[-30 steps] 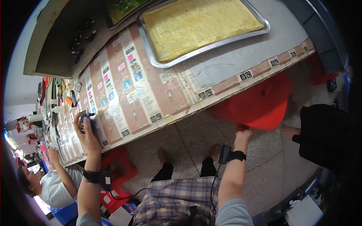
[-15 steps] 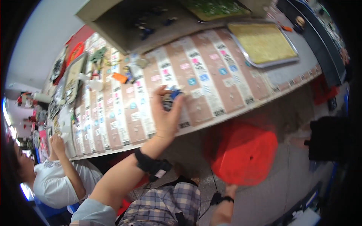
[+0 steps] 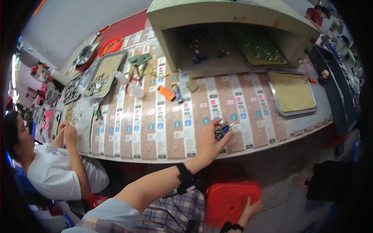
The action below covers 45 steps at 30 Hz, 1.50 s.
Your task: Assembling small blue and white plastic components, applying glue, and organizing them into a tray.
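My left hand is raised over the table's front edge, its fingers closed around a small cluster of blue and silvery metal parts; their exact kind is too small to make out. Low at the right, my right hand grips the edge of a red plastic stool with a small hole in its seat. The stool stands beside my checked apron, below the table edge. An orange tube-like item and a slim dark and yellow one lie on the patterned tabletop.
An open-fronted cabinet stands at the back, holding blue parts and a tray of green pieces. A yellowish lined tray lies at the right. A seated co-worker works at the left, near a tray of metal pieces.
My view has swung, so the table and cabinet show lower and further right. The red stool has come nearer my body with my right hand on it. My left hand still holds the small parts.
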### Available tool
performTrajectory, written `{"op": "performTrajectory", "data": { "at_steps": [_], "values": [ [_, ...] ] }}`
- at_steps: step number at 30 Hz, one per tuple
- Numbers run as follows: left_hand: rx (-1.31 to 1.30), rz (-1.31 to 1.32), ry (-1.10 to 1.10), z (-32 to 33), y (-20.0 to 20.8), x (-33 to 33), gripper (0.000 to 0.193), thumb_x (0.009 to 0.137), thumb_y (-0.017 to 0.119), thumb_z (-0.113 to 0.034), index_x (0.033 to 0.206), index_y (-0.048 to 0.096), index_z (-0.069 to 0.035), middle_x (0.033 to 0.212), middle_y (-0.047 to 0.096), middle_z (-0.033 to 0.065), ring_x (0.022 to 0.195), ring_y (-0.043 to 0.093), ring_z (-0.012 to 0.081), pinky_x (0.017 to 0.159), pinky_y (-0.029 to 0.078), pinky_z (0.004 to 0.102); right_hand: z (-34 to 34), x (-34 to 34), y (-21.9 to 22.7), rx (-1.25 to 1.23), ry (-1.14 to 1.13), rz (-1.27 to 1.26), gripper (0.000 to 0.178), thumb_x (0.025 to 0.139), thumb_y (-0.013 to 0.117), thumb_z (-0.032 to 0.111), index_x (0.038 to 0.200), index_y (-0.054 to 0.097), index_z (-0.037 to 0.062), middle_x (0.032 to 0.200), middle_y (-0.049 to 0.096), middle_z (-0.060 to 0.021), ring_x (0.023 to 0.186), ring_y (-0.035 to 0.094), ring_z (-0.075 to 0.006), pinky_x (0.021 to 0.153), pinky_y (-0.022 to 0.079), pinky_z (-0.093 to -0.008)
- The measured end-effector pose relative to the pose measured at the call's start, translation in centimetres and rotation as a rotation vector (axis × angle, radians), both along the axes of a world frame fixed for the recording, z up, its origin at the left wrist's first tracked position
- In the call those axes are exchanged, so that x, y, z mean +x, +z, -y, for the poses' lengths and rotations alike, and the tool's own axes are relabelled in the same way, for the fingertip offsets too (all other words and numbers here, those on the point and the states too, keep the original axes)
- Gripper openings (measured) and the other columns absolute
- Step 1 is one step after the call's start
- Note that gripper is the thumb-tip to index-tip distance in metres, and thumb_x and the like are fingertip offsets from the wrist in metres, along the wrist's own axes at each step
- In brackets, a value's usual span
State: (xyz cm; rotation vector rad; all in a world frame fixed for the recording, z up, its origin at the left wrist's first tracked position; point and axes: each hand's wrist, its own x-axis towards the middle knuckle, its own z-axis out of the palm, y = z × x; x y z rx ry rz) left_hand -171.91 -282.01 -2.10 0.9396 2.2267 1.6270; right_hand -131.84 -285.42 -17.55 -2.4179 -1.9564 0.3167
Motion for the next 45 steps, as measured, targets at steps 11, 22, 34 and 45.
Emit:
{"op": "performTrajectory", "data": {
  "at_steps": [11,22,34,45],
  "values": [
    [-0.117,0.754,-0.077,-0.5,3.7,-2.2,0.038,0.080,0.065,-0.017,0.111,0.047,-0.006,0.090,0.053,0.0040,0.079,0.052,0.0102,0.069,0.044,0.0253,-8.3,-2.8,1.5,-0.600,0.091,-0.102,0.116,0.050,0.078,0.051,0.138,0.018,0.0089,0.133,0.031,-0.0281,0.124,0.031,-0.0402,0.101,0.031,-0.0424],
    [-0.126,1.439,-0.153,-0.6,2.9,-9.1,0.040,0.083,0.061,-0.024,0.116,0.046,-0.005,0.107,0.053,0.0058,0.102,0.050,0.0150,0.089,0.042,0.0318,-14.8,2.4,-7.5,-0.406,0.769,-0.391,0.037,0.086,0.054,0.028,0.110,0.050,-0.0011,0.100,0.060,-0.0184,0.084,0.062,-0.0259,0.071,0.049,-0.0343],
    [0.320,1.712,-0.188,1.3,2.1,-9.8,0.045,0.085,0.057,-0.029,0.118,0.043,-0.002,0.103,0.054,0.0079,0.092,0.054,0.0163,0.079,0.046,0.0294,-26.2,-11.9,-14.2,-0.822,1.132,-0.476,0.038,0.084,0.056,0.029,0.108,0.052,-0.0001,0.098,0.061,-0.0178,0.084,0.062,-0.0257,0.070,0.048,-0.0345],
    [0.352,1.666,-0.268,0.5,1.2,-8.5,0.043,0.086,0.054,-0.038,0.114,0.044,-0.007,0.091,0.052,0.0056,0.075,0.050,0.0140,0.066,0.042,0.0248,-24.6,-21.0,-15.0,-0.983,1.312,-0.505,0.038,0.082,0.059,0.030,0.106,0.053,0.0008,0.096,0.061,-0.0173,0.083,0.062,-0.0255,0.069,0.048,-0.0347]
  ]
}}
